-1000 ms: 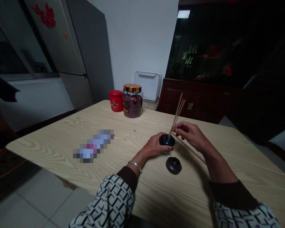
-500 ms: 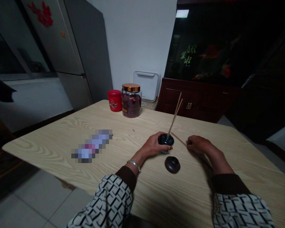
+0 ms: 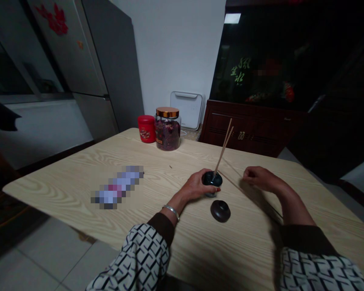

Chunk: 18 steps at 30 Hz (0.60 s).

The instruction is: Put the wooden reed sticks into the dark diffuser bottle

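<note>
My left hand (image 3: 200, 184) is wrapped around a small dark glossy pot (image 3: 212, 178) on the table. Two thin brown sticks (image 3: 223, 146) stand in its top, leaning right. To the right, my right hand (image 3: 259, 178) is raised a little, fingertips pinched on a thin stick (image 3: 233, 167) that looks faint and points toward the pot. Below it a long thin line runs along the tabletop; whether it is a shadow or another stick I cannot tell. A round dark brown lid (image 3: 220, 211) lies just in front of the pot, touched by neither hand.
On the wooden table (image 3: 87, 169), a red canister (image 3: 147, 129) and a glass jar with a copper lid (image 3: 168, 131) stand at the back. A blurred-out flat item (image 3: 118, 187) lies left. Beyond the table are a fridge (image 3: 109, 60) and a fish tank on a cabinet (image 3: 245, 125).
My right hand has moved right and slightly up, away from the pot, and the stick at its fingertips has lifted. The left hand, pot and lid have stayed put.
</note>
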Available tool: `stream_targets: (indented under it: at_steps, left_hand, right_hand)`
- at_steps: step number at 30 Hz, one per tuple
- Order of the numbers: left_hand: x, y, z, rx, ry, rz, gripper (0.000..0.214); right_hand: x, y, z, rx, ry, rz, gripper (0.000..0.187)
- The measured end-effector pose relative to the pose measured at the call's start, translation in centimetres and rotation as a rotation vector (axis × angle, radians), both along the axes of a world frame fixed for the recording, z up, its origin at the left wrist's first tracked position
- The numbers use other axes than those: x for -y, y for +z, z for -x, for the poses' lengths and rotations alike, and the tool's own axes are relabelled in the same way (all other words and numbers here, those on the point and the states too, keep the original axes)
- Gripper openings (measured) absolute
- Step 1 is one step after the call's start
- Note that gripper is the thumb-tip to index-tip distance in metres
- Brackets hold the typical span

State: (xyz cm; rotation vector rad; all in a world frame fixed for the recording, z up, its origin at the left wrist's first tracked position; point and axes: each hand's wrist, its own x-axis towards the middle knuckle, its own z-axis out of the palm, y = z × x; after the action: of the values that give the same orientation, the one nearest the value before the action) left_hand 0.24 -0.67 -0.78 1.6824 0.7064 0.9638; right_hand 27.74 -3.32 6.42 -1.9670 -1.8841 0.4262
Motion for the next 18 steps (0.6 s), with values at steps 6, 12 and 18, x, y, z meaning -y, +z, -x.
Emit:
stream_targets:
  at_steps: [6,12,18]
  left_hand:
    - [0.0,0.0,0.0,0.007,-0.011,0.001,0.069]
    - [-0.1,-0.2,-0.1,0.006,-0.001,0.006,0.070]
    - [-0.1,-0.3,-0.1,0.005,0.000,0.009,0.069]
  right_hand:
    - [2.1,5.8,2.0,-0.982,-0.142,-0.647,0.023]
    - [2.2,6.0,7.3,-1.136,-0.054,-0.796,0.022]
    - [1.9,5.2,8.9,-1.007,-0.006,-0.813,0.021]
